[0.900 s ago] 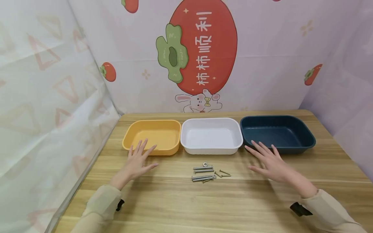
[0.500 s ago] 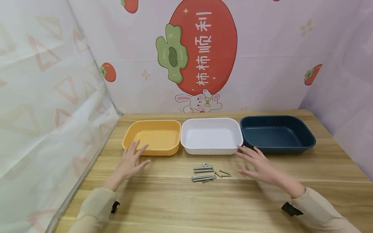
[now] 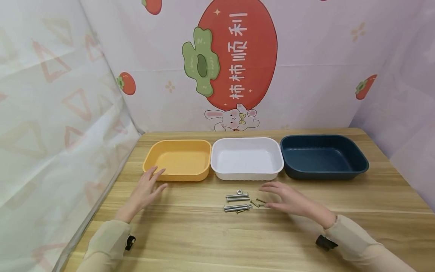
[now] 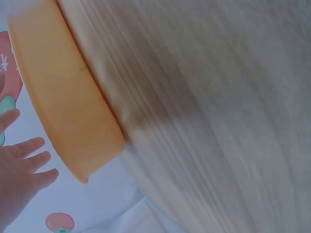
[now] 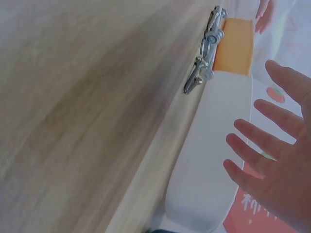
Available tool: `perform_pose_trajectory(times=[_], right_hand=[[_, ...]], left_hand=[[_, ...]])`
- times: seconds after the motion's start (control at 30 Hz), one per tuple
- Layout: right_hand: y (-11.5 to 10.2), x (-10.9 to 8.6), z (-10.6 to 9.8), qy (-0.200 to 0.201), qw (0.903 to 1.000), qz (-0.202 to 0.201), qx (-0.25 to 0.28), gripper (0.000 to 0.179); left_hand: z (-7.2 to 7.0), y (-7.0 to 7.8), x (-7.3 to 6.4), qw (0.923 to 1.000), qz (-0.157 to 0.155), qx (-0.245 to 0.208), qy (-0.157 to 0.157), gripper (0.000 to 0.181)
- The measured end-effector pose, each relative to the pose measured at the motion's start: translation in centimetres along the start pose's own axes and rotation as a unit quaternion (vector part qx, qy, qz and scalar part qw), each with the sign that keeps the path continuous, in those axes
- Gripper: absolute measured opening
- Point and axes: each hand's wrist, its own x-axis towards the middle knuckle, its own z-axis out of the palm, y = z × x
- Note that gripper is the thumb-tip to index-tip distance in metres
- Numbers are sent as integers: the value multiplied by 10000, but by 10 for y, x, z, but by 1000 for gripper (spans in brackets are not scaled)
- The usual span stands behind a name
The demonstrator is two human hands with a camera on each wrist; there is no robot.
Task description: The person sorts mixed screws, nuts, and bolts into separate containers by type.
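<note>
My left hand (image 3: 142, 193) hovers near the front left corner of the yellow tray (image 3: 190, 176), fingers spread and holding nothing. In the left wrist view its fingers stand apart beside the yellow tray (image 4: 73, 97). My right hand (image 3: 289, 200) is just right of the small brass screws (image 3: 255, 204), thumb and fingers parted around nothing. Left of those screws lie several long silver bolts (image 3: 238, 207) with a nut (image 3: 239, 192) behind and another nut (image 3: 250, 206) at their right end. In the right wrist view the hardware (image 5: 206, 46) shows beyond the relaxed fingers.
Three trays stand side by side at the back of the wooden table (image 3: 204, 241): yellow at left, a white tray (image 3: 247, 176) in the middle, a dark blue tray (image 3: 326, 175) at right. A printed cloth (image 3: 153, 109) hangs behind, with more cloth at both sides.
My right hand has moved left, from in front of the dark blue tray to beside the screws. My left hand has drawn slightly left and toward me. Trays and hardware stay put.
</note>
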Motion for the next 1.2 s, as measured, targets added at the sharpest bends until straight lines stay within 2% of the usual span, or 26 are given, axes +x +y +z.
perform_pose_trajectory(times=[0.17, 0.5, 0.67, 0.87, 1.2], right_hand=[[-2, 8, 6, -410, 9988, -26, 248, 37], [-2, 23, 23, -826, 9917, -390, 909, 23], [-2, 27, 30, -968, 9879, -263, 1181, 20], [-2, 31, 35, -1129, 9860, 22, 1224, 17], [-1, 39, 39, -1157, 9868, -72, 1133, 16]], left_hand=[[1, -4, -3, 9998, -10, -162, 120, 45], [4, -16, -7, 9981, 115, -303, 519, 35], [7, -18, -3, 9970, 176, -355, 669, 33], [8, -19, 5, 9962, 11, -496, 712, 26], [9, -22, 8, 9946, -350, -457, 861, 17]])
